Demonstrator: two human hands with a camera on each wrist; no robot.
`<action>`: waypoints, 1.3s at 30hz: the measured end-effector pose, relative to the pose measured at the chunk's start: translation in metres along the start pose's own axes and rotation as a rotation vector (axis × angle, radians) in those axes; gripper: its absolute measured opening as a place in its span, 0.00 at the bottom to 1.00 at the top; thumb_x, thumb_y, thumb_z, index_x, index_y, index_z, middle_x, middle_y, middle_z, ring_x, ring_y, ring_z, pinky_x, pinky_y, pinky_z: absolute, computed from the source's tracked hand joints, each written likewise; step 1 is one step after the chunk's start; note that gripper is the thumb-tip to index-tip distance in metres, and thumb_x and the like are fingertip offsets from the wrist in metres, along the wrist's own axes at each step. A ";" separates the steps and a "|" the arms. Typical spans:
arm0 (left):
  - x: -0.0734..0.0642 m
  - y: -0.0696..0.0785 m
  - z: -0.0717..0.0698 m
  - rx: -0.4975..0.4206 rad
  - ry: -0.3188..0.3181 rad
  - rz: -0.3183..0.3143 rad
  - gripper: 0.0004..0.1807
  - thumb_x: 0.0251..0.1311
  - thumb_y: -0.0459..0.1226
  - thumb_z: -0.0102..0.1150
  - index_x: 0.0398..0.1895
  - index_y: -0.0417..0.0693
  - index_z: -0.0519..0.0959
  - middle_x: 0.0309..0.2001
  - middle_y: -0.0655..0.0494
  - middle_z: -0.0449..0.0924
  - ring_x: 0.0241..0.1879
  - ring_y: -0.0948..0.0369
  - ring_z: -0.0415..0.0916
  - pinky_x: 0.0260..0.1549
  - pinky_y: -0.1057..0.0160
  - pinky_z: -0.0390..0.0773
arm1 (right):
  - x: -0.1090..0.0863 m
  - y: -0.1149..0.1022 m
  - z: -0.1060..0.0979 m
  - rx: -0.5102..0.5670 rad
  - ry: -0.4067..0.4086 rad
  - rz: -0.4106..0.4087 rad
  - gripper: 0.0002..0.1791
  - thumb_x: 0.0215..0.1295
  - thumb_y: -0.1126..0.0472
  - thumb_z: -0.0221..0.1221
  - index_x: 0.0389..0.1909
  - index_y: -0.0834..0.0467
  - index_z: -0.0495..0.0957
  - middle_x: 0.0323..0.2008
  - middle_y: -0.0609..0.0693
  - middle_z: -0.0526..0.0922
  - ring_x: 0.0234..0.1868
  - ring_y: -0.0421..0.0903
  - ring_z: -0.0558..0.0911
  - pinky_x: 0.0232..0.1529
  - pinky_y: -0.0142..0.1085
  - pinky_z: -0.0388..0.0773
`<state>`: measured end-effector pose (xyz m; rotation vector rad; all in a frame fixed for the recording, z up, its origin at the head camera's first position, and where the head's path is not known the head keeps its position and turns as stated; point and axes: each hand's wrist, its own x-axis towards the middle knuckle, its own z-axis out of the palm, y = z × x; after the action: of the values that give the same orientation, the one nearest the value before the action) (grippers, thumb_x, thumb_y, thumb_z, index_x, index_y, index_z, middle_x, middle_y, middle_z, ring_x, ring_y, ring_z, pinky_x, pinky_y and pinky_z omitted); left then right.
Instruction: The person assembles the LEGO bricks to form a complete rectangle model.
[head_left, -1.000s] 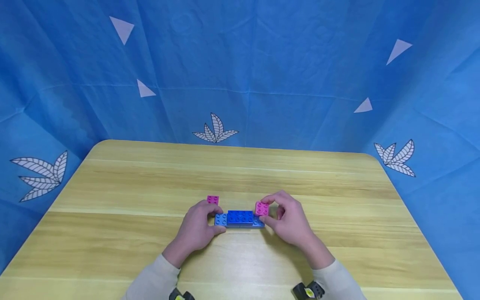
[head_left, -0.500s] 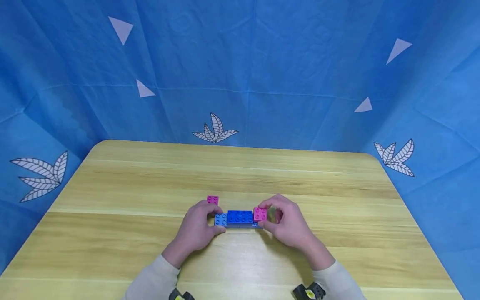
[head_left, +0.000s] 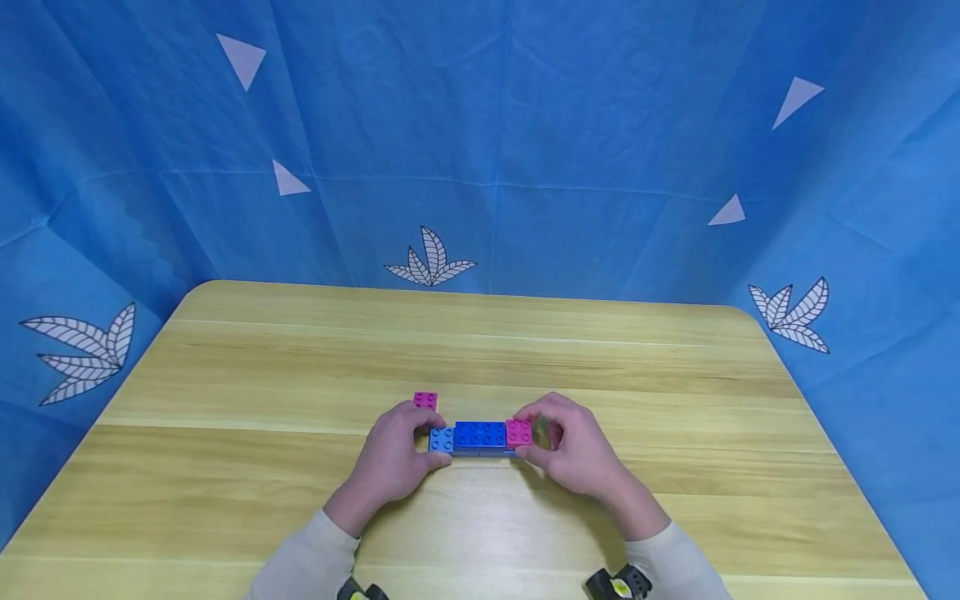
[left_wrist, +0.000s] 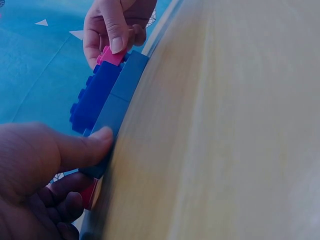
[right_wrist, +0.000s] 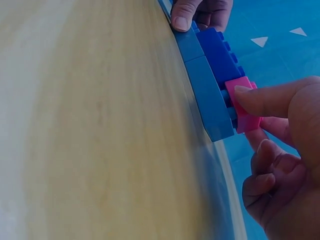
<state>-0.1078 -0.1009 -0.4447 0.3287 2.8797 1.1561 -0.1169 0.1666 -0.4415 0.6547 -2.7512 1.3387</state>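
Note:
Two lighter blue toy bricks point(right_wrist: 210, 100) lie end to end on the table, forming a bottom row. A dark blue brick point(head_left: 480, 434) sits across their joint as a second layer. My left hand point(head_left: 395, 454) pinches the left end of the row between thumb and fingers. With thumb and fingertips my right hand point(head_left: 573, 442) pinches a pink brick point(head_left: 518, 432) over the right end, against the dark blue brick. In the right wrist view, lighter blue studs still show beneath the pink brick point(right_wrist: 244, 102), which sits slightly tilted.
Another pink brick point(head_left: 425, 400) lies on the table just behind my left fingers. The wooden table point(head_left: 480, 350) reaches back to a blue cloth backdrop point(head_left: 480, 125) with white triangles and leaf prints.
My right hand has brought the pink brick left and toward me, down onto the row's right end beside the dark blue brick. The left hand keeps its place.

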 end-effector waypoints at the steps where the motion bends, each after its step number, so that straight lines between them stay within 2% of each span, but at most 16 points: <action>1: 0.000 0.000 0.000 0.000 0.001 0.000 0.17 0.45 0.38 0.81 0.38 0.49 0.84 0.41 0.57 0.79 0.46 0.54 0.76 0.52 0.50 0.74 | 0.000 0.000 0.000 0.000 -0.005 -0.001 0.20 0.48 0.66 0.76 0.43 0.49 0.84 0.35 0.39 0.79 0.20 0.40 0.68 0.21 0.33 0.68; 14: -0.001 0.000 0.000 -0.003 0.003 0.004 0.17 0.45 0.37 0.81 0.38 0.49 0.84 0.40 0.57 0.79 0.45 0.54 0.76 0.51 0.50 0.74 | 0.000 -0.003 -0.004 0.000 -0.058 0.002 0.20 0.51 0.67 0.75 0.45 0.48 0.84 0.34 0.40 0.77 0.21 0.40 0.68 0.23 0.34 0.67; 39: -0.001 0.001 0.000 0.001 -0.010 -0.016 0.17 0.46 0.37 0.80 0.40 0.49 0.84 0.41 0.57 0.78 0.45 0.55 0.75 0.51 0.50 0.75 | 0.001 -0.007 -0.002 -0.076 -0.032 0.025 0.20 0.47 0.66 0.77 0.42 0.49 0.85 0.37 0.37 0.79 0.21 0.40 0.68 0.23 0.33 0.68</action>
<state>-0.1065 -0.1004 -0.4445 0.3103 2.8693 1.1469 -0.1154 0.1643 -0.4351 0.6456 -2.8286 1.2324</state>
